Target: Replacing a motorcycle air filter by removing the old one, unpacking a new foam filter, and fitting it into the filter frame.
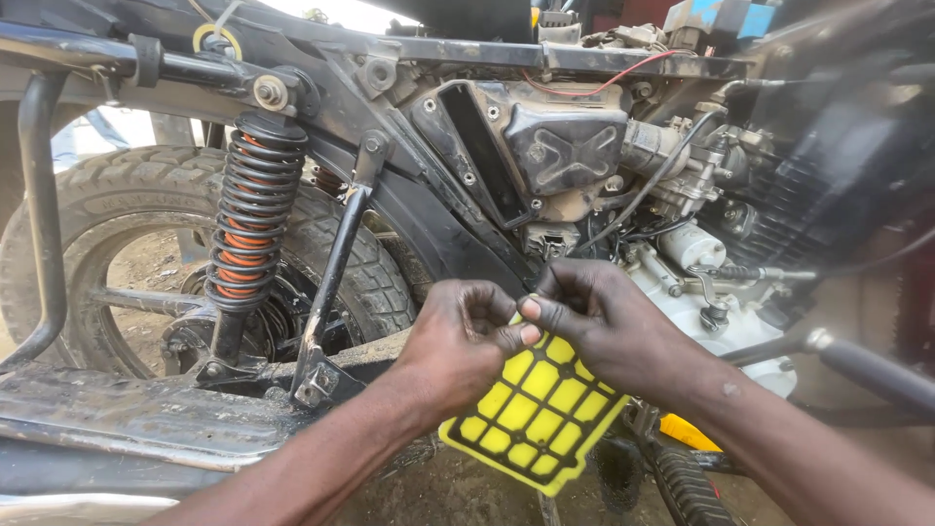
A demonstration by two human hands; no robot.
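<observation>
A yellow air filter element point(534, 411) in a black grid frame is held tilted in front of a stripped motorcycle. My left hand point(458, 341) grips its upper left edge, fingers curled over the frame. From the right, my right hand point(594, 317) pinches the top edge, thumb pressed on the grid. Both hands meet at the filter's upper corner. Just above them is the open black air box point(477, 146) with its dusty cover point(565, 146).
Rear tyre point(136, 195) and a black-and-orange shock spring point(251, 219) stand at left. Engine and carburettor point(701, 166) are at right, a kick lever point(867, 370) juts out lower right. A dusty exhaust pipe point(117, 414) runs along the bottom left.
</observation>
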